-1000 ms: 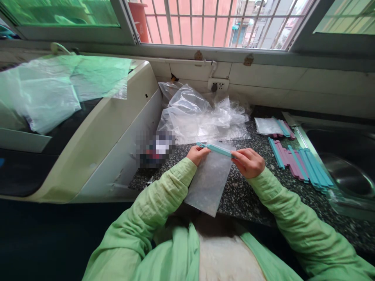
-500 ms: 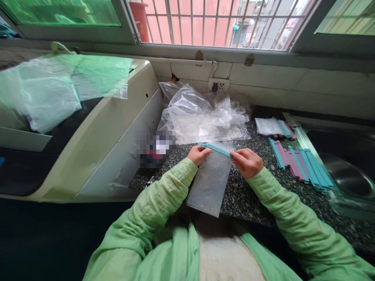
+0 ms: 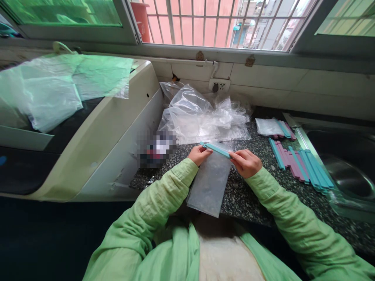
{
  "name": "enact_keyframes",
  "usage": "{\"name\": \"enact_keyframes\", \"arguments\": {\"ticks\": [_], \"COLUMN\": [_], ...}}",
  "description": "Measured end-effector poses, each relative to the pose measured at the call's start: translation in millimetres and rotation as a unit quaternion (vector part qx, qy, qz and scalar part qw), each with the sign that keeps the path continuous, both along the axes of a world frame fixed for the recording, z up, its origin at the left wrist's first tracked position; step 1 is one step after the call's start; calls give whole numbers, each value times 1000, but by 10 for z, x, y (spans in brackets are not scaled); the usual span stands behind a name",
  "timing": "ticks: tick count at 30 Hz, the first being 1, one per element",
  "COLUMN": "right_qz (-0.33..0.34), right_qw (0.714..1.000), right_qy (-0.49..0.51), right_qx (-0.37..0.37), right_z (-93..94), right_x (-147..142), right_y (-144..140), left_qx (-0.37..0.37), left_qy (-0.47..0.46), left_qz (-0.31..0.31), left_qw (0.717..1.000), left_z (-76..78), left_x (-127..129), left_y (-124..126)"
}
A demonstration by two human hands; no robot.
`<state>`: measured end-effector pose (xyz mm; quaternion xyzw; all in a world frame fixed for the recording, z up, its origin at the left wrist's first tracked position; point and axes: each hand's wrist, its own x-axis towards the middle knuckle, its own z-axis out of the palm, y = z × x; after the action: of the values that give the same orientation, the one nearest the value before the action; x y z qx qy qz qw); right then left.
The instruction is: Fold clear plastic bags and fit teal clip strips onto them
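Head view: left hand (image 3: 200, 155) and right hand (image 3: 248, 162) are pinching a blue clip (image 3: 218, 150) across a clear bag (image 3: 209, 187)

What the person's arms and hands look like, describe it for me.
Long, loose, creased light-green sleeves end in cuffs of the same green. The left hand and right hand are bare, without gloves.

And there it is, mid-frame: a slim teal bag clip (image 3: 217, 150), sloping down rightward, lying across the top of a flat, translucent plastic bag (image 3: 209, 185)! The bag slants below it, bottom edge in the lower middle.
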<state>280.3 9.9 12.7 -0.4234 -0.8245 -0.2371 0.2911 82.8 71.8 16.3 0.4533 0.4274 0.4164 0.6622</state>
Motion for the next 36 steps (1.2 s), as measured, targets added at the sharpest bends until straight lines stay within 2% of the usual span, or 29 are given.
{"name": "enact_keyframes", "arguments": {"ticks": [8, 16, 22, 28, 33, 36], "right_qz": [3, -13, -15, -8, -2, 4], "right_qw": [1000, 1000, 999, 997, 997, 999], "right_qy": [-8, -23, -48, -76, -73, -28], "right_qx": [14, 6, 11, 25, 10, -18], "right_z": [-5, -53, -41, -35, -45, -23], "right_x": [-8, -4, -9, -32, -61, -65], "right_y": [0, 9, -4, -17, -32, -50], "left_qx": [0, 31, 80, 88, 103, 107], "left_qy": [2, 8, 30, 68, 56, 56], "left_qz": [-12, -17, -2, 23, 21, 3], "left_qw": [1000, 999, 996, 994, 993, 993], "left_z": [43, 67, 47, 58, 72, 75], "left_x": [-12, -29, -65, -67, -71, -80], "left_y": [-15, -8, -9, -22, -11, -15]}}
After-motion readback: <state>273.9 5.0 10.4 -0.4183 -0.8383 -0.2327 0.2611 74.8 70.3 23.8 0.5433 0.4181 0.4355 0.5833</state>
